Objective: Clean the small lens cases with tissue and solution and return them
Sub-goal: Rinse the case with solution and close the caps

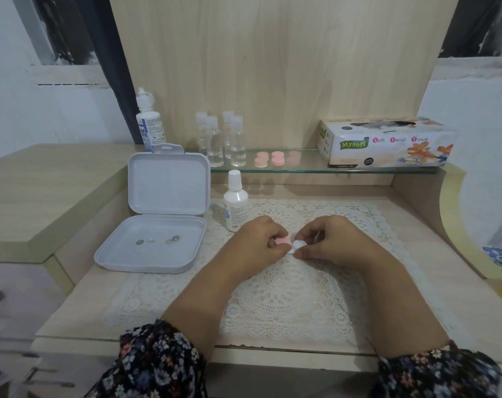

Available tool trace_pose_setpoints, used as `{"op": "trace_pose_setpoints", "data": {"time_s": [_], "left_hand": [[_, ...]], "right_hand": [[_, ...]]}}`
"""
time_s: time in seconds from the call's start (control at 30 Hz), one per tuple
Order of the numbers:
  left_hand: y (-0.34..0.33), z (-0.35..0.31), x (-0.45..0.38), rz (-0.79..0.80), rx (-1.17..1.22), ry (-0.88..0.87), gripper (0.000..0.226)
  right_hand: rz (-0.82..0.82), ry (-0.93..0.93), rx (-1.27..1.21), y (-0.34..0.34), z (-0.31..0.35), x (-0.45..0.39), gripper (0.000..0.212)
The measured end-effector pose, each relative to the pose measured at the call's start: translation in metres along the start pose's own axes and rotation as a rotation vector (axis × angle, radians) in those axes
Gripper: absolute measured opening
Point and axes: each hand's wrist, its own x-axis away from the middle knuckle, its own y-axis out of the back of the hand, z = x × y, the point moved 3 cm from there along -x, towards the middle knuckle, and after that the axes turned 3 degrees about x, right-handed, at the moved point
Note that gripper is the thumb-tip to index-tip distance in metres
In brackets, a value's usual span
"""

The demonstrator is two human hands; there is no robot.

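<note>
Above the middle of the lace-covered surface, the left hand pinches a small pink plastic lens case while the right hand presses a white tissue wad to it; light, rigid, probably slippery when wet, best held by its rim.

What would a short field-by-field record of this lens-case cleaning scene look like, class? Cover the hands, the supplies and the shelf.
left hand: grips a pink lens case
right hand: pinches a white piece against the case; tissue or cap, cannot tell
work surface: lace mat
open white box: left of the mat, small lenses in its base
small white bottle: upright behind the left hand
glass shelf: clear bottles, pink cases, tissue box
</note>
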Motion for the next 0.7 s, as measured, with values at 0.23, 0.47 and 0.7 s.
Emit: {"op": "trace_pose_setpoints", "data": {"time_s": [0.23,0.47,0.7], "left_hand": [[0.002,-0.0004,-0.0007,0.031,-0.021,0.025,0.033],[0.0019,0.0,-0.0011,0.041,-0.019,0.054,0.03],[0.0013,0.0009,-0.0001,0.054,0.035,0.065,0.029]], "right_hand": [[0.004,-0.004,0.01,0.0001,0.0,0.0,0.017],[0.001,-0.009,0.009,0.0003,-0.0003,-0.0004,0.017],[0.001,-0.006,0.009,-0.0002,0.001,0.0001,0.016]]}}
